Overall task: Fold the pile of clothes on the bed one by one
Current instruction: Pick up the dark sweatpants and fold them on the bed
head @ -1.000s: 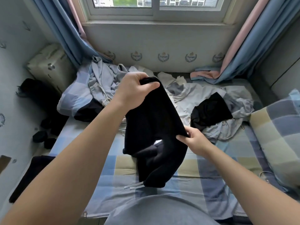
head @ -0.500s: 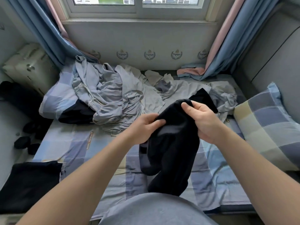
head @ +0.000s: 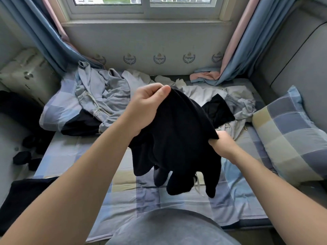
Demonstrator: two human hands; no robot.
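A black garment [head: 178, 138] hangs in the air above the checked bed sheet [head: 70, 156]. My left hand [head: 146, 105] grips its top edge, raised high at the centre. Lower and to the right, my right hand [head: 223, 144] pinches the garment's right edge. White drawstrings dangle from its lower part. Behind it, a pile of grey and white clothes [head: 106, 96] lies crumpled across the far side of the bed, with another black piece [head: 217, 110] among them.
A checked pillow [head: 290, 133] sits at the right, another [head: 58, 110] at the left under the pile. A dark folded garment [head: 23, 197] lies at the bed's near left corner. A pale suitcase [head: 24, 75] stands far left. Curtains hang on both sides of the window.
My left hand has lifted the garment's top edge upward. My right hand dropped from the top to the right edge, spreading the cloth apart.
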